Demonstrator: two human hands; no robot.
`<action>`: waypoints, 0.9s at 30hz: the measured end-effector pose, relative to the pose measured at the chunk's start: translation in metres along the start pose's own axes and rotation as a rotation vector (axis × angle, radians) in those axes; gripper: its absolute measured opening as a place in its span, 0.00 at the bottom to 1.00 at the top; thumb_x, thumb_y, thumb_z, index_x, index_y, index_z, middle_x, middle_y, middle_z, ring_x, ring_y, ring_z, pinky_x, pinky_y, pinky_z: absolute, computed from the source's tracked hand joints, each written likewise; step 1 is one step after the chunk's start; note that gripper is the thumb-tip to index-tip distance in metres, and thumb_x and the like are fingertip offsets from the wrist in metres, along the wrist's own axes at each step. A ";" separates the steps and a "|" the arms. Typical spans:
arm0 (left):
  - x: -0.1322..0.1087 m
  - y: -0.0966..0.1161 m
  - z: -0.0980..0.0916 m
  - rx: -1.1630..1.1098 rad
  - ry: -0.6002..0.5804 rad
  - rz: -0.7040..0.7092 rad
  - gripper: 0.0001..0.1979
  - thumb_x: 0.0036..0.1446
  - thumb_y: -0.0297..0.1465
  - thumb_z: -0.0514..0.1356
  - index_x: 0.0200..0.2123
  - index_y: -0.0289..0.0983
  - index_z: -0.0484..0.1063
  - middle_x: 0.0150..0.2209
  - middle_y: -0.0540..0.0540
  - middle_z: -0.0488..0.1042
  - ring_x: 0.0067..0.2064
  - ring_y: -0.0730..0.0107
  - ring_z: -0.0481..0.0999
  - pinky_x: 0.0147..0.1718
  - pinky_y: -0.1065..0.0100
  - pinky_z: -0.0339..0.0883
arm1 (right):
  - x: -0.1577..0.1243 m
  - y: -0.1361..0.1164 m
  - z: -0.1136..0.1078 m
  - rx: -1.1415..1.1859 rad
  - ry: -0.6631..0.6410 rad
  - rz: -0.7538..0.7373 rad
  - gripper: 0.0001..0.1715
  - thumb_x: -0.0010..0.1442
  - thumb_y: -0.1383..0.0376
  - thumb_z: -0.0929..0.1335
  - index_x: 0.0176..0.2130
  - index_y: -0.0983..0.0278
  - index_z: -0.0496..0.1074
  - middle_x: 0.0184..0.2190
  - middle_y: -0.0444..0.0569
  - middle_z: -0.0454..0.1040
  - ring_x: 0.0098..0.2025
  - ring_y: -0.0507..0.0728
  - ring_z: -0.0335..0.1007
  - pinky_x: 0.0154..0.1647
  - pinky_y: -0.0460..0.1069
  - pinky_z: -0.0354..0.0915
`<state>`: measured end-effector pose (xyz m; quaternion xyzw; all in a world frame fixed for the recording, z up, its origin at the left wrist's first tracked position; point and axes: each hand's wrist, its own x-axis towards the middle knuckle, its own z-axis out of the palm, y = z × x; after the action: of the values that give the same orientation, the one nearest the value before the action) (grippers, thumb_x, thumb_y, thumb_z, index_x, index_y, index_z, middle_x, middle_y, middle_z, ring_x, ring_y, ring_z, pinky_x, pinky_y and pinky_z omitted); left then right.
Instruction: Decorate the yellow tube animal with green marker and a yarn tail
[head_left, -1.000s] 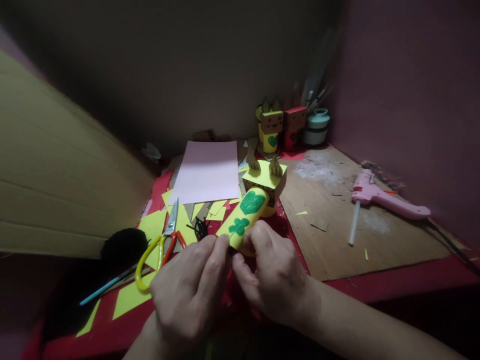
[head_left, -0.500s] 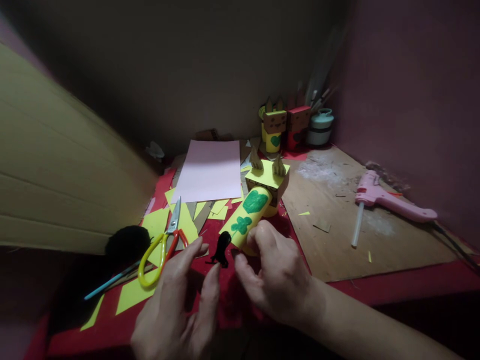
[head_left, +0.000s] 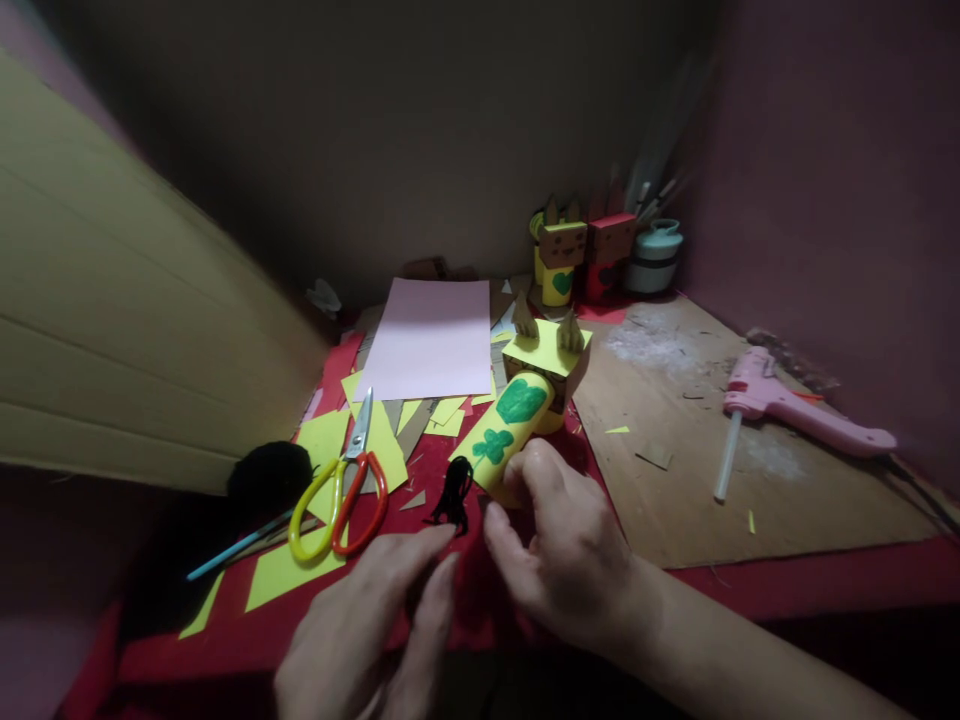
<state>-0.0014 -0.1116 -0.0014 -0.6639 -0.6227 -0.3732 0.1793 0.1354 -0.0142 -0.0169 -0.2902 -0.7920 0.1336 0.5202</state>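
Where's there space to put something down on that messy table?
The widest space is the cardboard between the right hand and the pink glue gun, with only small scraps on it. The pink sheet looks bare on top too. It's crowded left of the yellow tube, with black strands, scissors and yellow paper.

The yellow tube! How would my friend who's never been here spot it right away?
On the red tabletop, find the big pink sheet, then look past its near right corner, by the right hand. The yellow tube slants there, in front of a box-headed figure. Two green drawings mark its side; the small yellow figure at the back shows only one.
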 end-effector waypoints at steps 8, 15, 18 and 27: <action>0.001 -0.012 0.008 0.005 -0.039 0.198 0.08 0.61 0.23 0.60 0.44 0.35 0.72 0.35 0.46 0.80 0.34 0.72 0.80 0.35 0.73 0.72 | 0.000 0.001 0.000 0.005 0.004 -0.008 0.09 0.56 0.73 0.63 0.32 0.61 0.57 0.24 0.43 0.60 0.24 0.52 0.59 0.23 0.49 0.60; -0.005 -0.011 -0.001 -0.005 -0.018 0.051 0.09 0.61 0.24 0.60 0.45 0.37 0.73 0.35 0.49 0.80 0.31 0.74 0.79 0.33 0.73 0.73 | -0.001 0.001 0.000 -0.005 -0.012 -0.025 0.09 0.57 0.72 0.63 0.32 0.60 0.56 0.25 0.43 0.60 0.25 0.53 0.59 0.24 0.49 0.60; -0.004 -0.004 0.002 0.002 0.048 -0.015 0.14 0.61 0.26 0.61 0.50 0.39 0.72 0.37 0.49 0.81 0.29 0.75 0.79 0.33 0.73 0.73 | -0.001 0.002 -0.001 0.000 -0.012 -0.024 0.10 0.57 0.72 0.63 0.32 0.60 0.56 0.25 0.42 0.59 0.24 0.52 0.58 0.23 0.49 0.60; -0.006 -0.009 0.003 -0.077 -0.058 0.009 0.07 0.62 0.25 0.58 0.43 0.38 0.72 0.34 0.49 0.80 0.32 0.72 0.80 0.31 0.74 0.73 | -0.002 0.002 -0.002 0.013 -0.029 -0.018 0.11 0.57 0.73 0.63 0.32 0.60 0.55 0.24 0.42 0.59 0.24 0.52 0.58 0.23 0.49 0.60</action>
<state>-0.0086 -0.1126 -0.0096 -0.6837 -0.6098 -0.3767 0.1369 0.1387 -0.0142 -0.0185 -0.2779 -0.8011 0.1383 0.5118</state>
